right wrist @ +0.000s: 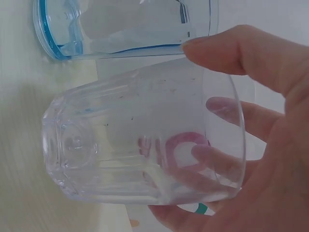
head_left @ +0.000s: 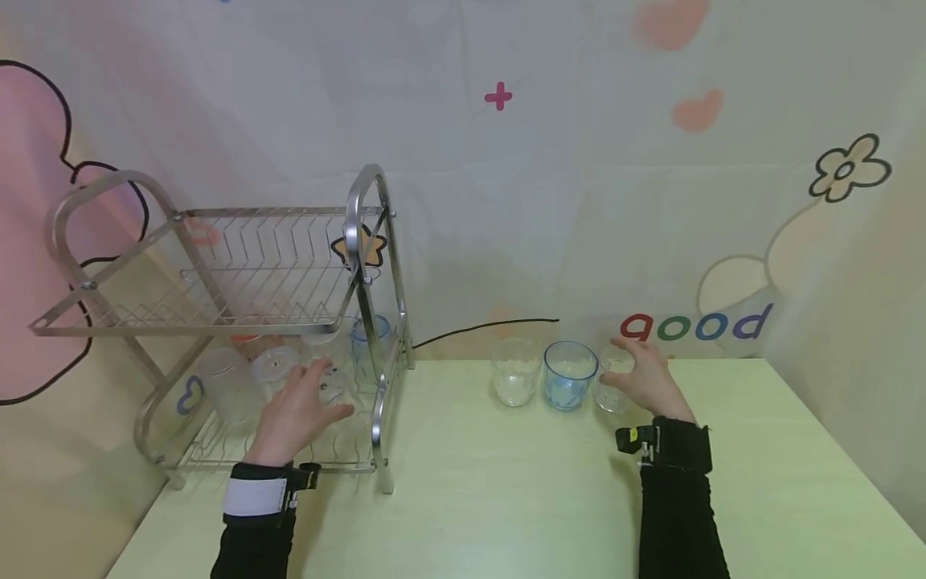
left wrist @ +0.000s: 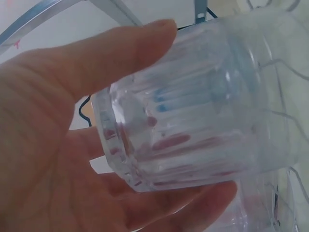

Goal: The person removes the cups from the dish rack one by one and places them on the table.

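Note:
On the lower tier of the dish rack, my left hand [head_left: 292,414] holds an upside-down clear glass [left wrist: 188,111] near its base. The thumb lies along one side and the fingers reach round the other. At the right of a row of cups, my right hand [head_left: 647,382] grips an upright clear glass [right wrist: 130,135] by its upper part. Its thumb is at the rim edge and fingers show through the far wall. Close beside that glass is a blue-tinted glass [head_left: 570,376], then another clear glass [head_left: 516,372] further left.
The two-tier metal dish rack [head_left: 181,330] stands at the left, its upper wire tier above my left hand. More upturned cups sit below, including a frosted one [head_left: 230,386] and a blue one [head_left: 370,346]. A printed cloth [head_left: 463,201] hangs behind the pale table [head_left: 492,498].

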### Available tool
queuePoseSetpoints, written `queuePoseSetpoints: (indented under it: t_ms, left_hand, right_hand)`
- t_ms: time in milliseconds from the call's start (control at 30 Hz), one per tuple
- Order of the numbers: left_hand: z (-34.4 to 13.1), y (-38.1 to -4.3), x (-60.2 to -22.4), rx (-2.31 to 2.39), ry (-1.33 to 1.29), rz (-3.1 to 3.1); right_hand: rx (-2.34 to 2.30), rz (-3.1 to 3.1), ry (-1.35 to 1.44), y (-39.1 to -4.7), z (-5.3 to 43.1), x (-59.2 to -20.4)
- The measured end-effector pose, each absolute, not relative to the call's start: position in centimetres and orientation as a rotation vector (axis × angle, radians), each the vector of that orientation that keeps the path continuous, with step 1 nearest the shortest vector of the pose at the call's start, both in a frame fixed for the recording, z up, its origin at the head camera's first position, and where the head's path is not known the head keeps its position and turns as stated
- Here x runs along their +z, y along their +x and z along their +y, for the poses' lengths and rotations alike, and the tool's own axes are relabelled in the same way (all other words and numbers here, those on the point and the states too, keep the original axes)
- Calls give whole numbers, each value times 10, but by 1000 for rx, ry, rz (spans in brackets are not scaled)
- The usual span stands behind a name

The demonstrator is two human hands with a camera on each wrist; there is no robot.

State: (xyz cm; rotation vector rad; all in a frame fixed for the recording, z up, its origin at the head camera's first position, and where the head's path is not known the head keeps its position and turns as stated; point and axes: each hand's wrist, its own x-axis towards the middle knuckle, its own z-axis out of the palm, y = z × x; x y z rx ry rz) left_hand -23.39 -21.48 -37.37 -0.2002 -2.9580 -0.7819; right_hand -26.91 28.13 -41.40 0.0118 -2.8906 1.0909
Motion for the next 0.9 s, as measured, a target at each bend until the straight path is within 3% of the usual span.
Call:
queuePoseSetpoints:
  t_ms: [367, 900]
  left_hand:
    - [-218, -229, -368, -731, -227, -2947]
    - [-227, -217, -348, -801, -291, -2874]
  right_hand:
    - [1054, -2910, 16, -268, 278, -407]
    - [968, -2770, 246, -238, 255, -353]
